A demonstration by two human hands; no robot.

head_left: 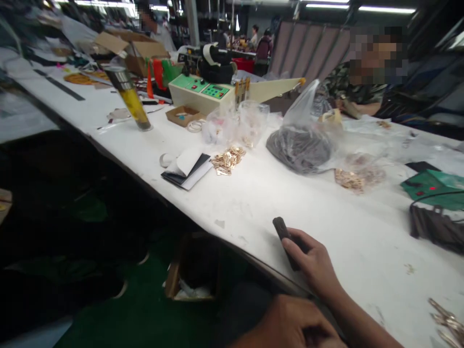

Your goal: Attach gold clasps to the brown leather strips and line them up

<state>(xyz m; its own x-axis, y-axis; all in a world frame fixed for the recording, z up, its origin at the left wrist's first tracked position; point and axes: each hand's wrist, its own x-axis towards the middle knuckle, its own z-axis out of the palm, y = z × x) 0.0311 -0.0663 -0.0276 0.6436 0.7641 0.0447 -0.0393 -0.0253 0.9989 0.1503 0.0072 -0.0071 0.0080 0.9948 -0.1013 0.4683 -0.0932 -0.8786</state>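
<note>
Nearest, the person's left hand (290, 320) was curled, and one could not tell whether it held something, while just beyond it the right hand (307, 253) was closed around a dark strip (280, 229), by the edge of the white table (250, 198). Beyond this grip, toward the left, lay a dark booklet (188, 175) and a pile of gold-coloured pieces (227, 160), and straight beyond it a plastic bag (302, 147) with dark contents; behind these, also leftward, stood a machine (203, 94).

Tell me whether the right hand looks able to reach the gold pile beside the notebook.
Likely yes: nothing stands between the right hand and the gold pile, though the fingers hold a dark strip.
</note>
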